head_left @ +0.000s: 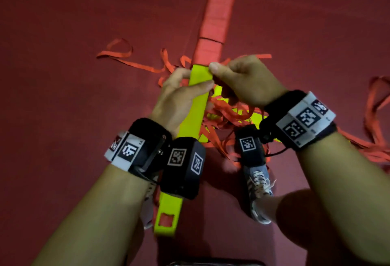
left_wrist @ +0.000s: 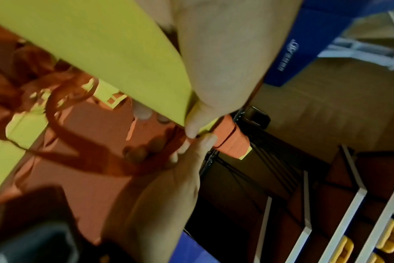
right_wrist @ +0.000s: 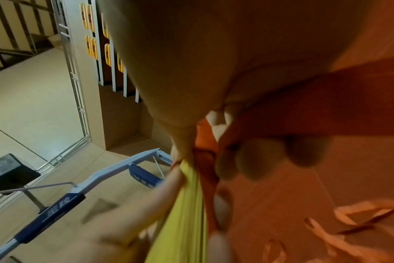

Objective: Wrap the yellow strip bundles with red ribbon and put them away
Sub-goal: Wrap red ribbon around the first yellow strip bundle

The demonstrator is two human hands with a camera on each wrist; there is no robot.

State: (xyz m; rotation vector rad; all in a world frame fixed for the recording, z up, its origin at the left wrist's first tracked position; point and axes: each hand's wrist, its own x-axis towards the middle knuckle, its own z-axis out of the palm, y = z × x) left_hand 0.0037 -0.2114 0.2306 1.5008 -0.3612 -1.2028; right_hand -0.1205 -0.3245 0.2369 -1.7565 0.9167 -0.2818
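A long yellow strip bundle [head_left: 193, 115] runs from near my feet away from me, its far part wound in red ribbon [head_left: 217, 16]. My left hand [head_left: 181, 94] grips the bare yellow part just below the wound section, thumb laid across the top. My right hand [head_left: 242, 82] pinches the red ribbon at the edge of the winding, thumb tip on the bundle's right edge. The left wrist view shows the yellow bundle [left_wrist: 101, 44] and the wound ribbon [left_wrist: 229, 140] past both thumbs. In the right wrist view, the bundle's layered edge [right_wrist: 187, 213] is seen with ribbon [right_wrist: 205, 160] beside it.
Loose red ribbons [head_left: 228, 115] lie tangled on the red floor under my hands, with more ribbons [head_left: 375, 122] at the right. Another yellow strip [head_left: 256, 118] lies under the tangle. My shoe [head_left: 260, 191] stands close below. A blue-and-white frame [right_wrist: 56, 201] and a black box [right_wrist: 9, 170] stand nearby.
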